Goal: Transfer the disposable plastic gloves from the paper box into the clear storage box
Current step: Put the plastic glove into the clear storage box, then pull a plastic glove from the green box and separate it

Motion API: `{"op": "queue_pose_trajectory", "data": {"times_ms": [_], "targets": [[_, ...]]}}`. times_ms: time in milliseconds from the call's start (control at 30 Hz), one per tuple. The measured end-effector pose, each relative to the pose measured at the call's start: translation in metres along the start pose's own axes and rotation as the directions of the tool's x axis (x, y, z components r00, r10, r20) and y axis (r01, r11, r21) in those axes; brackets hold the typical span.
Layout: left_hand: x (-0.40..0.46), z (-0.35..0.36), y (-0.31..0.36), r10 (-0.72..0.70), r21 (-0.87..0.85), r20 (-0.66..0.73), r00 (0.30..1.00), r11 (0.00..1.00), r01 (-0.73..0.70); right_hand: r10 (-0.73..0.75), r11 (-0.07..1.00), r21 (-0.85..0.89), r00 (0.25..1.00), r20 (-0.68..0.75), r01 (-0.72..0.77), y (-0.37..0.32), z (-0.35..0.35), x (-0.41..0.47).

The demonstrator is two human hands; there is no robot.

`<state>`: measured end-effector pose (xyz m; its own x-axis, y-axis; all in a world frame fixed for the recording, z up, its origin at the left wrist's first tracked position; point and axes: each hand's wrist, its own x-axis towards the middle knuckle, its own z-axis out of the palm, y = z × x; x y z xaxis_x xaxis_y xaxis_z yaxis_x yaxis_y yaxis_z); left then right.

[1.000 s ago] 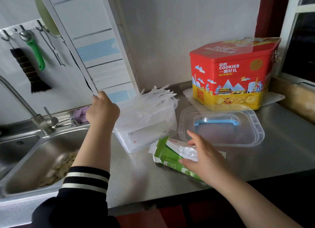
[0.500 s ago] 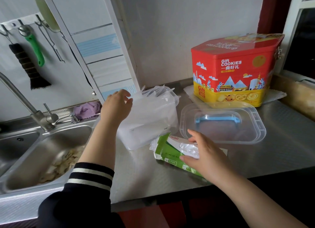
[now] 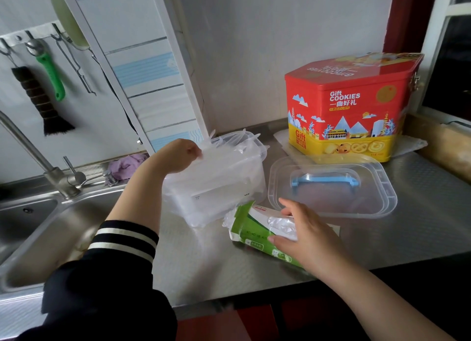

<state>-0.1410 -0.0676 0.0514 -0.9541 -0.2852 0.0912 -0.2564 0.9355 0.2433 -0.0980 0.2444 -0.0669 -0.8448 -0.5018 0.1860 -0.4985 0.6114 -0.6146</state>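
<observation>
The clear storage box (image 3: pixel 229 195) stands on the steel counter, with thin plastic gloves (image 3: pixel 224 147) sticking up out of its top. My left hand (image 3: pixel 175 157) pinches a sheet of those gloves at the box's left rim. In front of it lies the green and white paper box (image 3: pixel 252 231) on its side, with crumpled gloves showing in its window. My right hand (image 3: pixel 305 236) rests on this paper box, fingers curled over it.
The box's clear lid (image 3: pixel 331 185) with a blue handle lies upturned to the right. A red cookie tin (image 3: pixel 349 106) stands behind it. A steel sink (image 3: pixel 51 228) and tap lie to the left, a purple cloth (image 3: pixel 127 162) at its rim.
My left hand has come down from high at the left to the storage box's rim, bringing the gloves down into the box. My right hand stays on the paper box.
</observation>
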Motion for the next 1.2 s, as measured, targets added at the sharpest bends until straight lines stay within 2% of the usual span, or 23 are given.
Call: {"op": "queue_pose_trajectory", "data": {"times_ms": [167, 267, 400, 533, 600, 767, 900, 1033, 1133, 1200], "targets": [[0.016, -0.018, 0.012, -0.022, -0.2, -0.264, 0.964, 0.979, -0.032, -0.005, 1.0, -0.011, 1.0, 0.001, 0.005, -0.001, 0.0, 0.0], [0.036, -0.023, 0.02, -0.058, -0.247, -0.342, 0.938, 0.968, -0.03, 0.007, 1.0, -0.009, 1.0, 0.013, -0.007, -0.001, -0.001, 0.0], [0.058, -0.016, 0.022, -0.124, -0.184, -0.294, 0.948, 0.98, 0.071, -0.003, 1.0, -0.023, 1.0, 0.025, 0.004, -0.002, -0.002, 0.001], [0.061, 0.001, 0.022, -0.25, 0.057, -0.177, 0.952, 0.963, 0.263, -0.002, 1.0, -0.004, 1.0, 0.007, 0.002, -0.002, -0.001, 0.001], [0.06, 0.007, 0.021, -0.261, 0.122, -0.126, 0.957, 0.953, 0.276, -0.004, 1.0, 0.008, 1.0, 0.0, 0.004, -0.002, -0.002, 0.001], [0.057, 0.003, 0.016, -0.174, 0.052, -0.108, 0.979, 0.982, 0.18, -0.011, 1.0, 0.028, 1.0, -0.01, 0.011, 0.001, -0.001, 0.003], [0.051, -0.002, 0.023, -0.154, -0.11, -0.099, 0.983, 0.984, 0.143, -0.012, 0.986, 0.165, 1.0, -0.017, 0.014, -0.004, -0.005, 0.007], [0.049, -0.009, 0.024, -0.123, -0.266, -0.018, 0.992, 0.957, 0.114, -0.109, 0.979, 0.146, 0.974, -0.198, 0.14, -0.016, -0.022, 0.019], [0.045, -0.016, 0.013, -0.113, -0.554, -0.006, 0.994, 0.828, 0.091, -0.141, 0.961, 0.207, 0.967, -0.211, 0.185, -0.033, -0.041, 0.037], [0.038, -0.022, 0.009, -0.094, -0.658, 0.005, 0.996, 0.749, 0.075, -0.175, 0.958, 0.185, 0.96, -0.22, 0.217, -0.043, -0.052, 0.053]]}}
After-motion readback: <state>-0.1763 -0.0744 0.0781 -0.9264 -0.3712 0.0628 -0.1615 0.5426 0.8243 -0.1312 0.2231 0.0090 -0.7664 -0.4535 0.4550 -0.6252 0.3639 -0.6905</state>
